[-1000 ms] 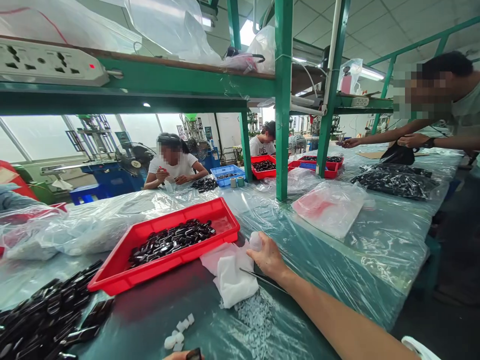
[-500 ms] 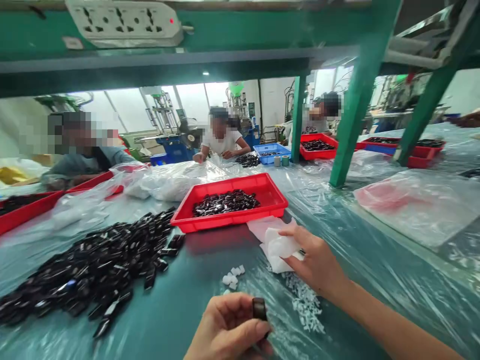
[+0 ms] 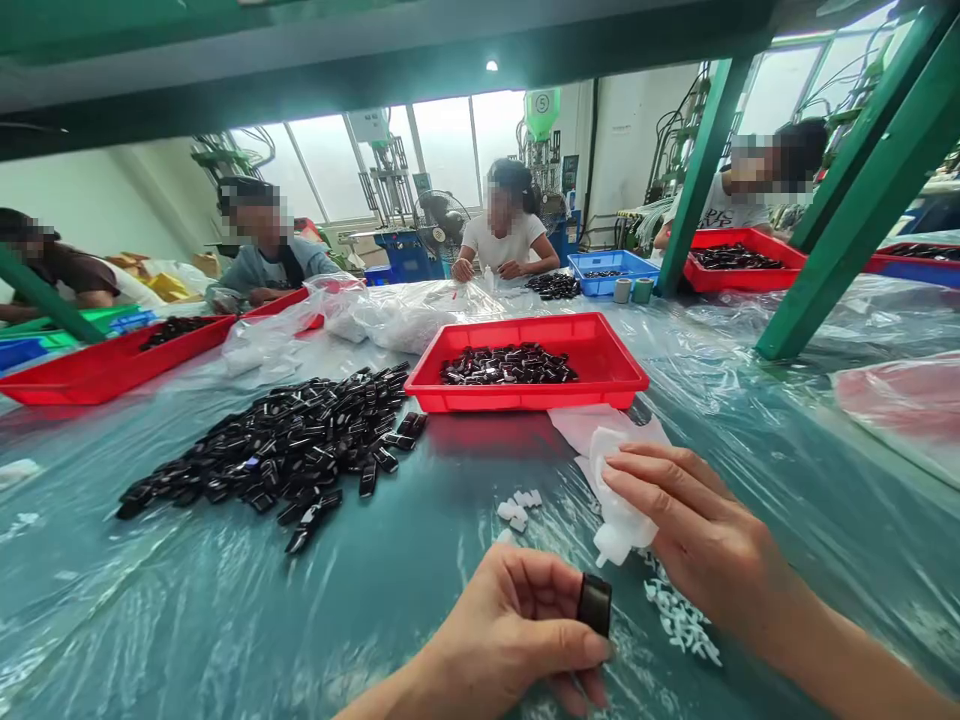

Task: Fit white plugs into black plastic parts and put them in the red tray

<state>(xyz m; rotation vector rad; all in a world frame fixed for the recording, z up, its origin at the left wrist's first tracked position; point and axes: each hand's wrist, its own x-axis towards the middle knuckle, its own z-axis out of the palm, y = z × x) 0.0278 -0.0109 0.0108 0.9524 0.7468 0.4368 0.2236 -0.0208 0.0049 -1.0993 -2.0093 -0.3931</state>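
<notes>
Between the thumb and fingers of my left hand (image 3: 517,630) is a small glossy black plastic part (image 3: 595,603), held up near the bottom centre. My right hand (image 3: 712,550) is wrapped round a white squeeze bottle (image 3: 624,525), tilted so its narrow nozzle points down and left, just above the black part and apart from it. Behind the bottle lies a sheet of white tissue (image 3: 574,425). A few small white blocks (image 3: 517,508) sit on the table left of the bottle. Whitish scraps (image 3: 682,620) are scattered beneath my right hand.
A red tray (image 3: 525,400) with many black parts stands ahead. To its left spreads a big heap of black parts (image 3: 285,440). Plastic film covers the green table (image 3: 360,620). Green posts (image 3: 862,200) rise at right. Several people sit across the table, among them a person in white (image 3: 506,240).
My right hand has brought the white bottle up off the tissue and tipped its nozzle toward the black part. My left hand keeps its hold. The camera view has turned left.
</notes>
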